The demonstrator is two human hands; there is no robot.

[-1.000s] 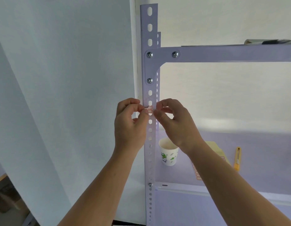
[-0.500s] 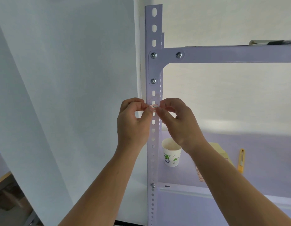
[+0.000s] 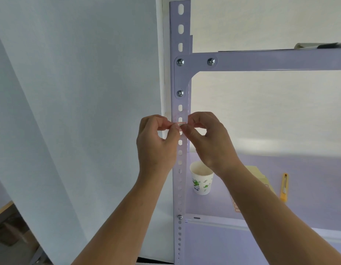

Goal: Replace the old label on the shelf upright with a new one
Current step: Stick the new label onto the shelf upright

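Note:
A pale lilac perforated shelf upright (image 3: 180, 79) runs from top to bottom in the middle of the view. A small white label with a red border (image 3: 181, 124) lies across its front face at hand height. My left hand (image 3: 156, 142) pinches the label's left end between thumb and forefinger. My right hand (image 3: 208, 138) pinches its right end, thumb tip on the label's lower edge. Both hands meet at the upright; their fingers hide the label's ends.
A paper cup with green print (image 3: 201, 178) stands on the lower shelf board (image 3: 309, 178) just right of the upright. A yellowish sheet of labels (image 3: 259, 175) and a yellow cutter (image 3: 284, 186) lie further right. A crossbeam (image 3: 280, 61) spans above. A white panel (image 3: 79, 92) fills the left.
The view has shifted slightly, so the upright sits a little further right. Both hands stay at the same spot on the upright, fingertips closing in a little on the label.

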